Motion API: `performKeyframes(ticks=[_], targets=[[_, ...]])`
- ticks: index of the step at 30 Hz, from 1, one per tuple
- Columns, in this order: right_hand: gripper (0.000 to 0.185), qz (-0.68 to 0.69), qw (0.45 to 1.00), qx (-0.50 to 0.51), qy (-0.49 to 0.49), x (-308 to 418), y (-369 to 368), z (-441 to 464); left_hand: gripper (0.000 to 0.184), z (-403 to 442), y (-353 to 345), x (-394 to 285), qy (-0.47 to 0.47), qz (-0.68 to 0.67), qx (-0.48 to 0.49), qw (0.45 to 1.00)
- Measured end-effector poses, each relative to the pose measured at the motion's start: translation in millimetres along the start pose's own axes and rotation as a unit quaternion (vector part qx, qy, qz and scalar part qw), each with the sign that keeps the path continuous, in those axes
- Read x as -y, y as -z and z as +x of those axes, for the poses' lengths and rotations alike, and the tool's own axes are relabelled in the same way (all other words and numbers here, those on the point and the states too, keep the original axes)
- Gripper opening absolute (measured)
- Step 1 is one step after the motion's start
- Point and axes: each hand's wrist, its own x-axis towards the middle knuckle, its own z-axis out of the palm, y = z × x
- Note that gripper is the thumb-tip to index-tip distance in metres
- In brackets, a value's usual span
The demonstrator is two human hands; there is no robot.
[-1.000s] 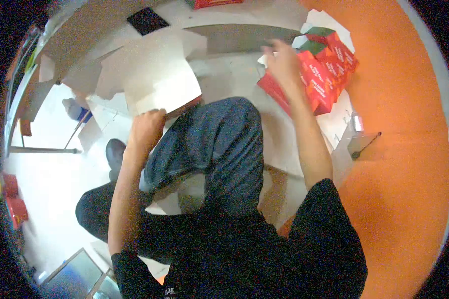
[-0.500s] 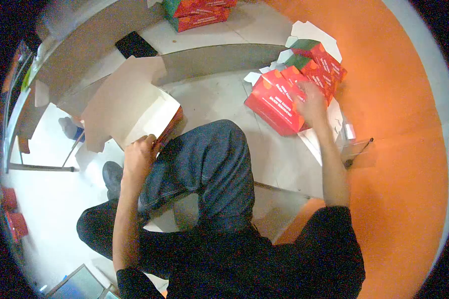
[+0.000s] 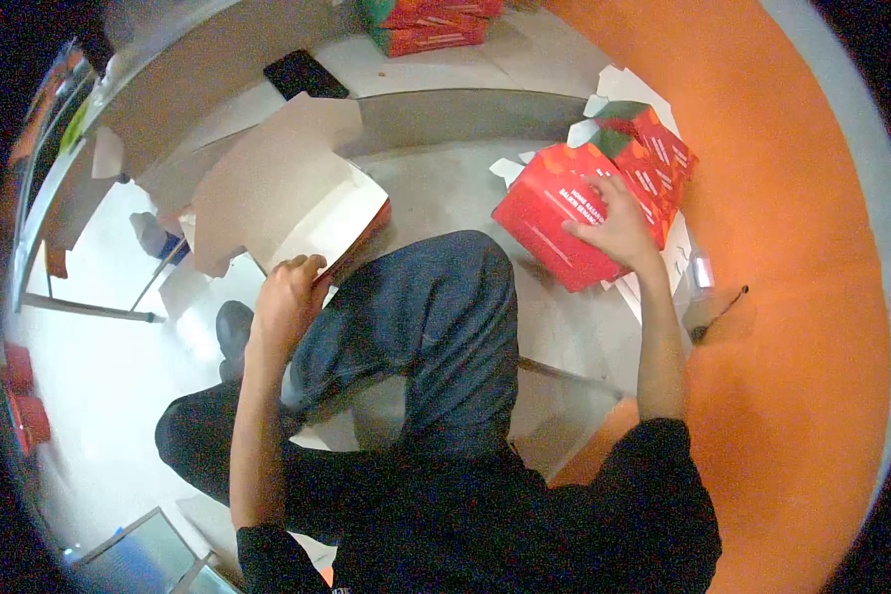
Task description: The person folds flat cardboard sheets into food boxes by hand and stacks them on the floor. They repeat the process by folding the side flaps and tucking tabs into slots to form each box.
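My left hand [image 3: 289,297] is closed on the near edge of an open cardboard box [image 3: 332,223], which is white inside and red along its right side. Its brown lid flaps [image 3: 252,183] stand spread out to the left and back. On the right, my right hand [image 3: 619,226] is over a red printed carton [image 3: 549,223], with thumb and fingers apart. Whether its fingertips touch the carton I cannot tell. More red and green cartons [image 3: 653,148] with white flaps lie beside and behind it.
A stack of red and green cartons [image 3: 431,35] stands at the back. A dark flat phone-like object [image 3: 305,75] lies on the ledge. My bent knee [image 3: 465,267] sits between the boxes. An orange wall or panel [image 3: 792,297] runs along the right, with a small silvery object [image 3: 701,270] near it.
My right hand's fingers have spread apart over the red carton. The left hand keeps its hold on the open box. The whole view has shifted slightly.
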Motion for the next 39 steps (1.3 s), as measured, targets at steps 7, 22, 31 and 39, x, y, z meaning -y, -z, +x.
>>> performKeyframes(ticks=[7, 22, 31, 39], targets=[[0.061, 0.413, 0.905, 0.078, -0.058, 20, 55, 24, 0.013, -8, -14, 28, -0.083, 0.047, -0.026, 0.995], [0.04, 0.319, 0.883, 0.062, 0.339, 206, 18, 5, 0.017, -32, 22, 38, -0.065, 0.174, 0.071, 0.98], [0.015, 0.157, 0.855, 0.12, 0.48, 245, -132, 50, 0.042, -39, 34, 44, -0.013, 0.212, 0.124, 0.969], [0.016, 0.103, 0.858, 0.143, 0.483, 231, -159, 72, 0.057, -56, 38, 49, -0.015, 0.203, 0.083, 0.975]])
